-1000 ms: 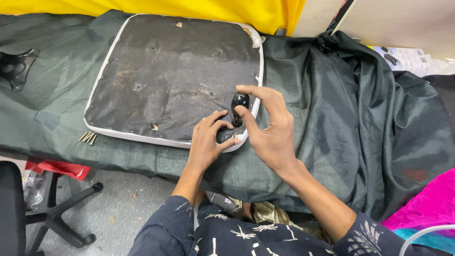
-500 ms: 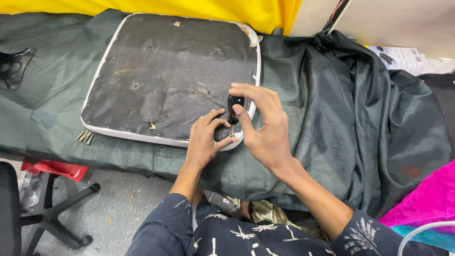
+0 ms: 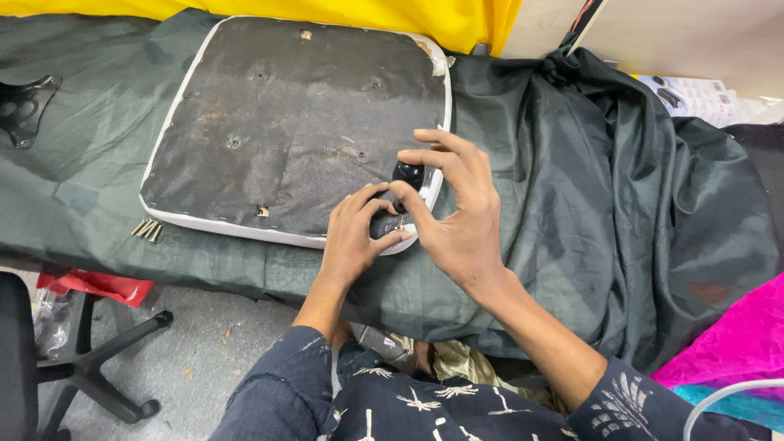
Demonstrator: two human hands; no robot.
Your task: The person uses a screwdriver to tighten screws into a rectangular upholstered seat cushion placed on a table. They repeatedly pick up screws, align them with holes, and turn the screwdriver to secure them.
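A seat pad (image 3: 286,131) is lying underside up on a dark green cloth (image 3: 572,204) that is covering the work surface. Its black backing is showing several small holes, and its white edge is running round the rim.

Both hands are working at the pad's near right corner. The right hand (image 3: 457,220) is pinching a black knob (image 3: 408,173) between thumb and forefinger, closed on it, with the other fingers fanning out above and to the right. The knob is standing roughly upright on the corner, just inside the white edge. The left hand (image 3: 355,233) is resting just beside and below it, fingers curled and pressing on the pad at the foot of the knob; whether it is gripping anything there cannot be told, as the fingers are hiding the spot. The two hands are close together, fingertips nearly meeting.

A few metal bolts (image 3: 148,229) are lying on the cloth against the pad's near left corner, well apart from the hands. A black bracket (image 3: 23,110) is sitting at the far left edge of the cloth. A chair base (image 3: 98,367) is standing on the floor below, beside a red sheet (image 3: 94,287). Yellow cloth (image 3: 367,12) is hanging behind the pad. A pink fabric (image 3: 735,343) is showing at the lower right.
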